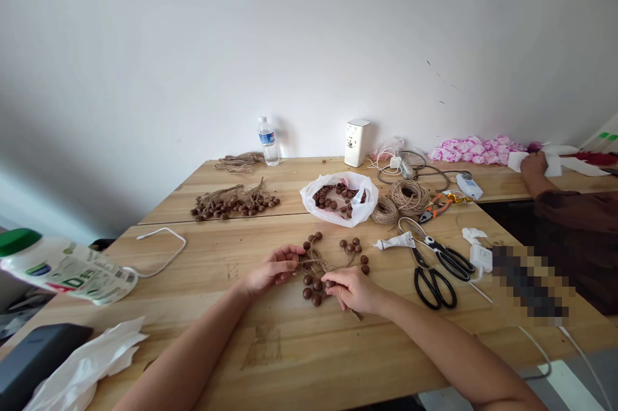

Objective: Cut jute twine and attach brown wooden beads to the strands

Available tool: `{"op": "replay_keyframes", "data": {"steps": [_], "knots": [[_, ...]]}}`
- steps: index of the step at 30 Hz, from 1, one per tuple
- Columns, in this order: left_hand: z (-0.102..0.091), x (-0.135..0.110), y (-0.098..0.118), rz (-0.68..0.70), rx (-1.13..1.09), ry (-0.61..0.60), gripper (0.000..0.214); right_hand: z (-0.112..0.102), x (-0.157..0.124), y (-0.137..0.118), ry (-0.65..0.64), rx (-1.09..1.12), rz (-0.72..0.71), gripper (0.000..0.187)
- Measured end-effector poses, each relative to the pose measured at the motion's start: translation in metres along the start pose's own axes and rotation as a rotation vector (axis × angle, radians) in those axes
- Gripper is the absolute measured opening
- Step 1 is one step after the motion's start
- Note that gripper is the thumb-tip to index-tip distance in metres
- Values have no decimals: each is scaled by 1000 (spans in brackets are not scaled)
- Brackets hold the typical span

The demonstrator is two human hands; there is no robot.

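In front of me lies a loose cluster of brown beads (pixel 317 284) strung on jute twine (pixel 316 263). My left hand (pixel 275 267) pinches at the cluster's left side, thumb against fingers. From the right, my right hand (pixel 358 288) grips the twine close to a bead, and a short twine end pokes out below it. More beads on strands (pixel 350 247) fan out just beyond the right hand. A white plastic bag (pixel 309 205) of loose beads stands open behind the cluster, and finished-looking bead bunches (pixel 232 205) are piled to its left.
Right of my hands lie a white glue tube (pixel 396 241), two black-handled scissors (pixel 435 288), twine rolls (pixel 409 197) and orange pliers (pixel 437 210). A water bottle (pixel 268 143) and a white box (pixel 357 143) stand by the wall. Another person's hand (pixel 534 166) holds white paper at far right.
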State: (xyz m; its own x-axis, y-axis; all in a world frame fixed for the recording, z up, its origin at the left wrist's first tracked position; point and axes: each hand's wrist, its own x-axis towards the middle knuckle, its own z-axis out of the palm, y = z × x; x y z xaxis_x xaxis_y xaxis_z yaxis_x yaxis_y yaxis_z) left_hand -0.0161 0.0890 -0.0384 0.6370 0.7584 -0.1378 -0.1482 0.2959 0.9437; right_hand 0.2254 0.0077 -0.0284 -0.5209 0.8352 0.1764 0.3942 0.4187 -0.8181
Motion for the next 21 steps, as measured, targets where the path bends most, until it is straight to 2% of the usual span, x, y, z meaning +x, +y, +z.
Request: {"op": "replay_keyframes", "data": {"steps": [10,15,18,21], "knots": [[1,0,1,2,-5,-7,41,1,-1,-2,-28,14,1,24],[1,-1,1,0,14,0,42,-6,0,-9,-101,-18,84,27],[-1,0,0,-2,3,2,42,-19,0,-13,-159,-136,-14,29],[-2,0,-2,-4,-11,-5,42,-36,-1,-14,-220,-253,-82,39]]}}
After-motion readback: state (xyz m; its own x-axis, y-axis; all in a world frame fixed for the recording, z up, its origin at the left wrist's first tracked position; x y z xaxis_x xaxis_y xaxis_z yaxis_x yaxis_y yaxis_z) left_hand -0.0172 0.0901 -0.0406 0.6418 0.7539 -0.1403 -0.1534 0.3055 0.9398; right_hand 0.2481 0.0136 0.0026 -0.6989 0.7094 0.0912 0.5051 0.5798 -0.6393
